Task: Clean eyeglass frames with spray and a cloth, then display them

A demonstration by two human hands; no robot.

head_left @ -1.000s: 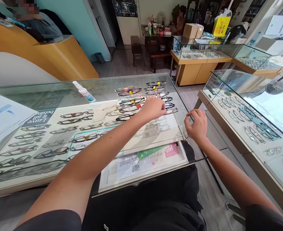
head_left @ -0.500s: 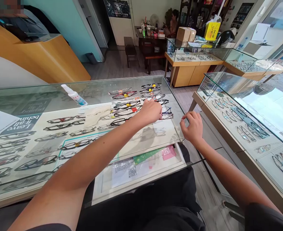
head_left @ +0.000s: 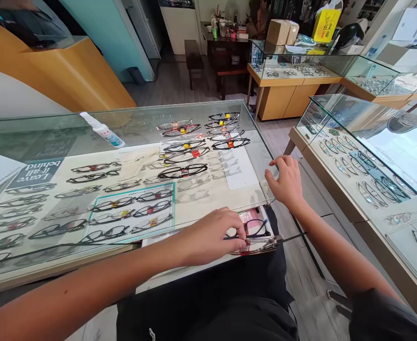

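My left hand is pinched on a pair of dark eyeglass frames over the pulled-out drawer at the near edge of the glass display case. A second, lighter pair lies right under it at the drawer's front. My right hand rests at the case's right near corner, fingers arched and apart, holding nothing. Rows of eyeglass frames lie inside the case under the glass.
A white spray bottle lies on the glass top at the back. Another glass case of frames stands close on the right, with an aisle of grey floor between. Farther back are a third case, an orange counter and a dark bench.
My left hand has drawn back from the far right rows inside the case to the open drawer, bringing eyeglass frames with it. My right hand has stayed at the corner.
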